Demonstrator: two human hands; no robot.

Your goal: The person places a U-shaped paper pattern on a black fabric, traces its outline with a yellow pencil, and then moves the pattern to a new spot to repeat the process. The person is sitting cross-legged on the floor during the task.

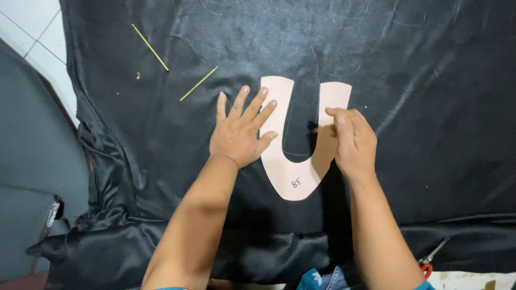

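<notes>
A pale, U-shaped pattern piece [293,172] lies flat on the shiny black fabric [419,80], its long axis running away from the person, the two arms pointing to the far side and the rounded bend toward the body. The left hand [239,134] rests open, fingers spread, pressing the left arm of the piece. The right hand [352,139] has its fingers pinched together over the right arm; what it grips cannot be told. Two thin yellow sticks [150,47] lie well apart at the far left, and red-handled scissors [430,259] sit near the right forearm.

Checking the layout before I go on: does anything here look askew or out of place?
Two thin yellow sticks lie loose on the black fabric, and its left edge is bunched. The U-shaped template lies flat under the left hand.
</notes>
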